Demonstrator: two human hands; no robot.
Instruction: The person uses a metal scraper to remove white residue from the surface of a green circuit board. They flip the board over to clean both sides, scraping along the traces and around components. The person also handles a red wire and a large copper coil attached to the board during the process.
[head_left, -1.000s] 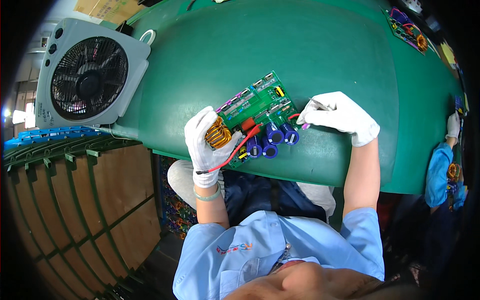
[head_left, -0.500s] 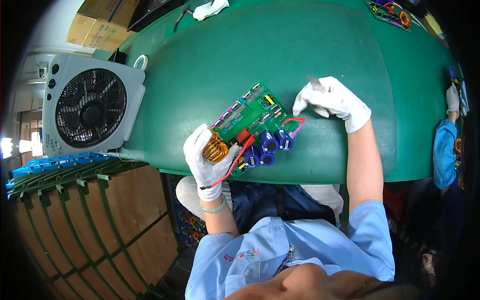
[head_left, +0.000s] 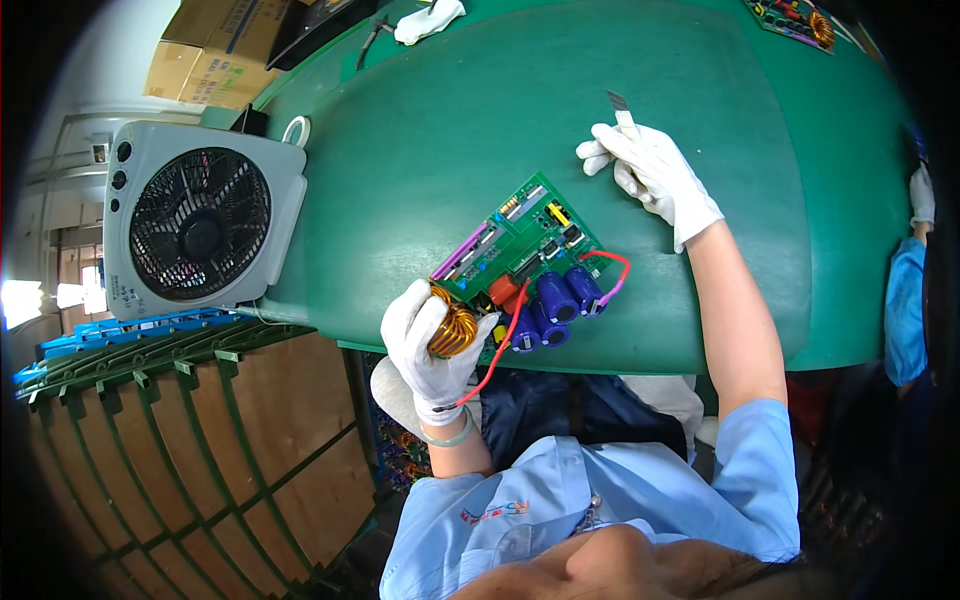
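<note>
The left hand (head_left: 425,345) grasps the circuit board (head_left: 520,235) at its near-left end, fingers and thumb around the copper coil (head_left: 455,328); the board slants out from it toward the right hand (head_left: 655,180). That hand pinches a small flat tool (head_left: 618,103) (its exact kind is too small to tell), tip pointing away from the body, and is apart from the board. The work looks like handling the board's wiring, one hand steadying while the other holds the tool. Any return to the board would call for a steady left grip and a turn of the tool tip toward it.

Two wires could snag: the red lead (head_left: 492,370) trails back to the left cuff, and a pinkish-red loop (head_left: 627,270) juts beyond the blue capacitors (head_left: 555,297), on the right hand's near side. Left of the left hand stands a fan (head_left: 200,235); well beyond both hands lies a white glove-like item (head_left: 430,22). Far off, beyond and right of the right hand, is another board (head_left: 795,22).
</note>
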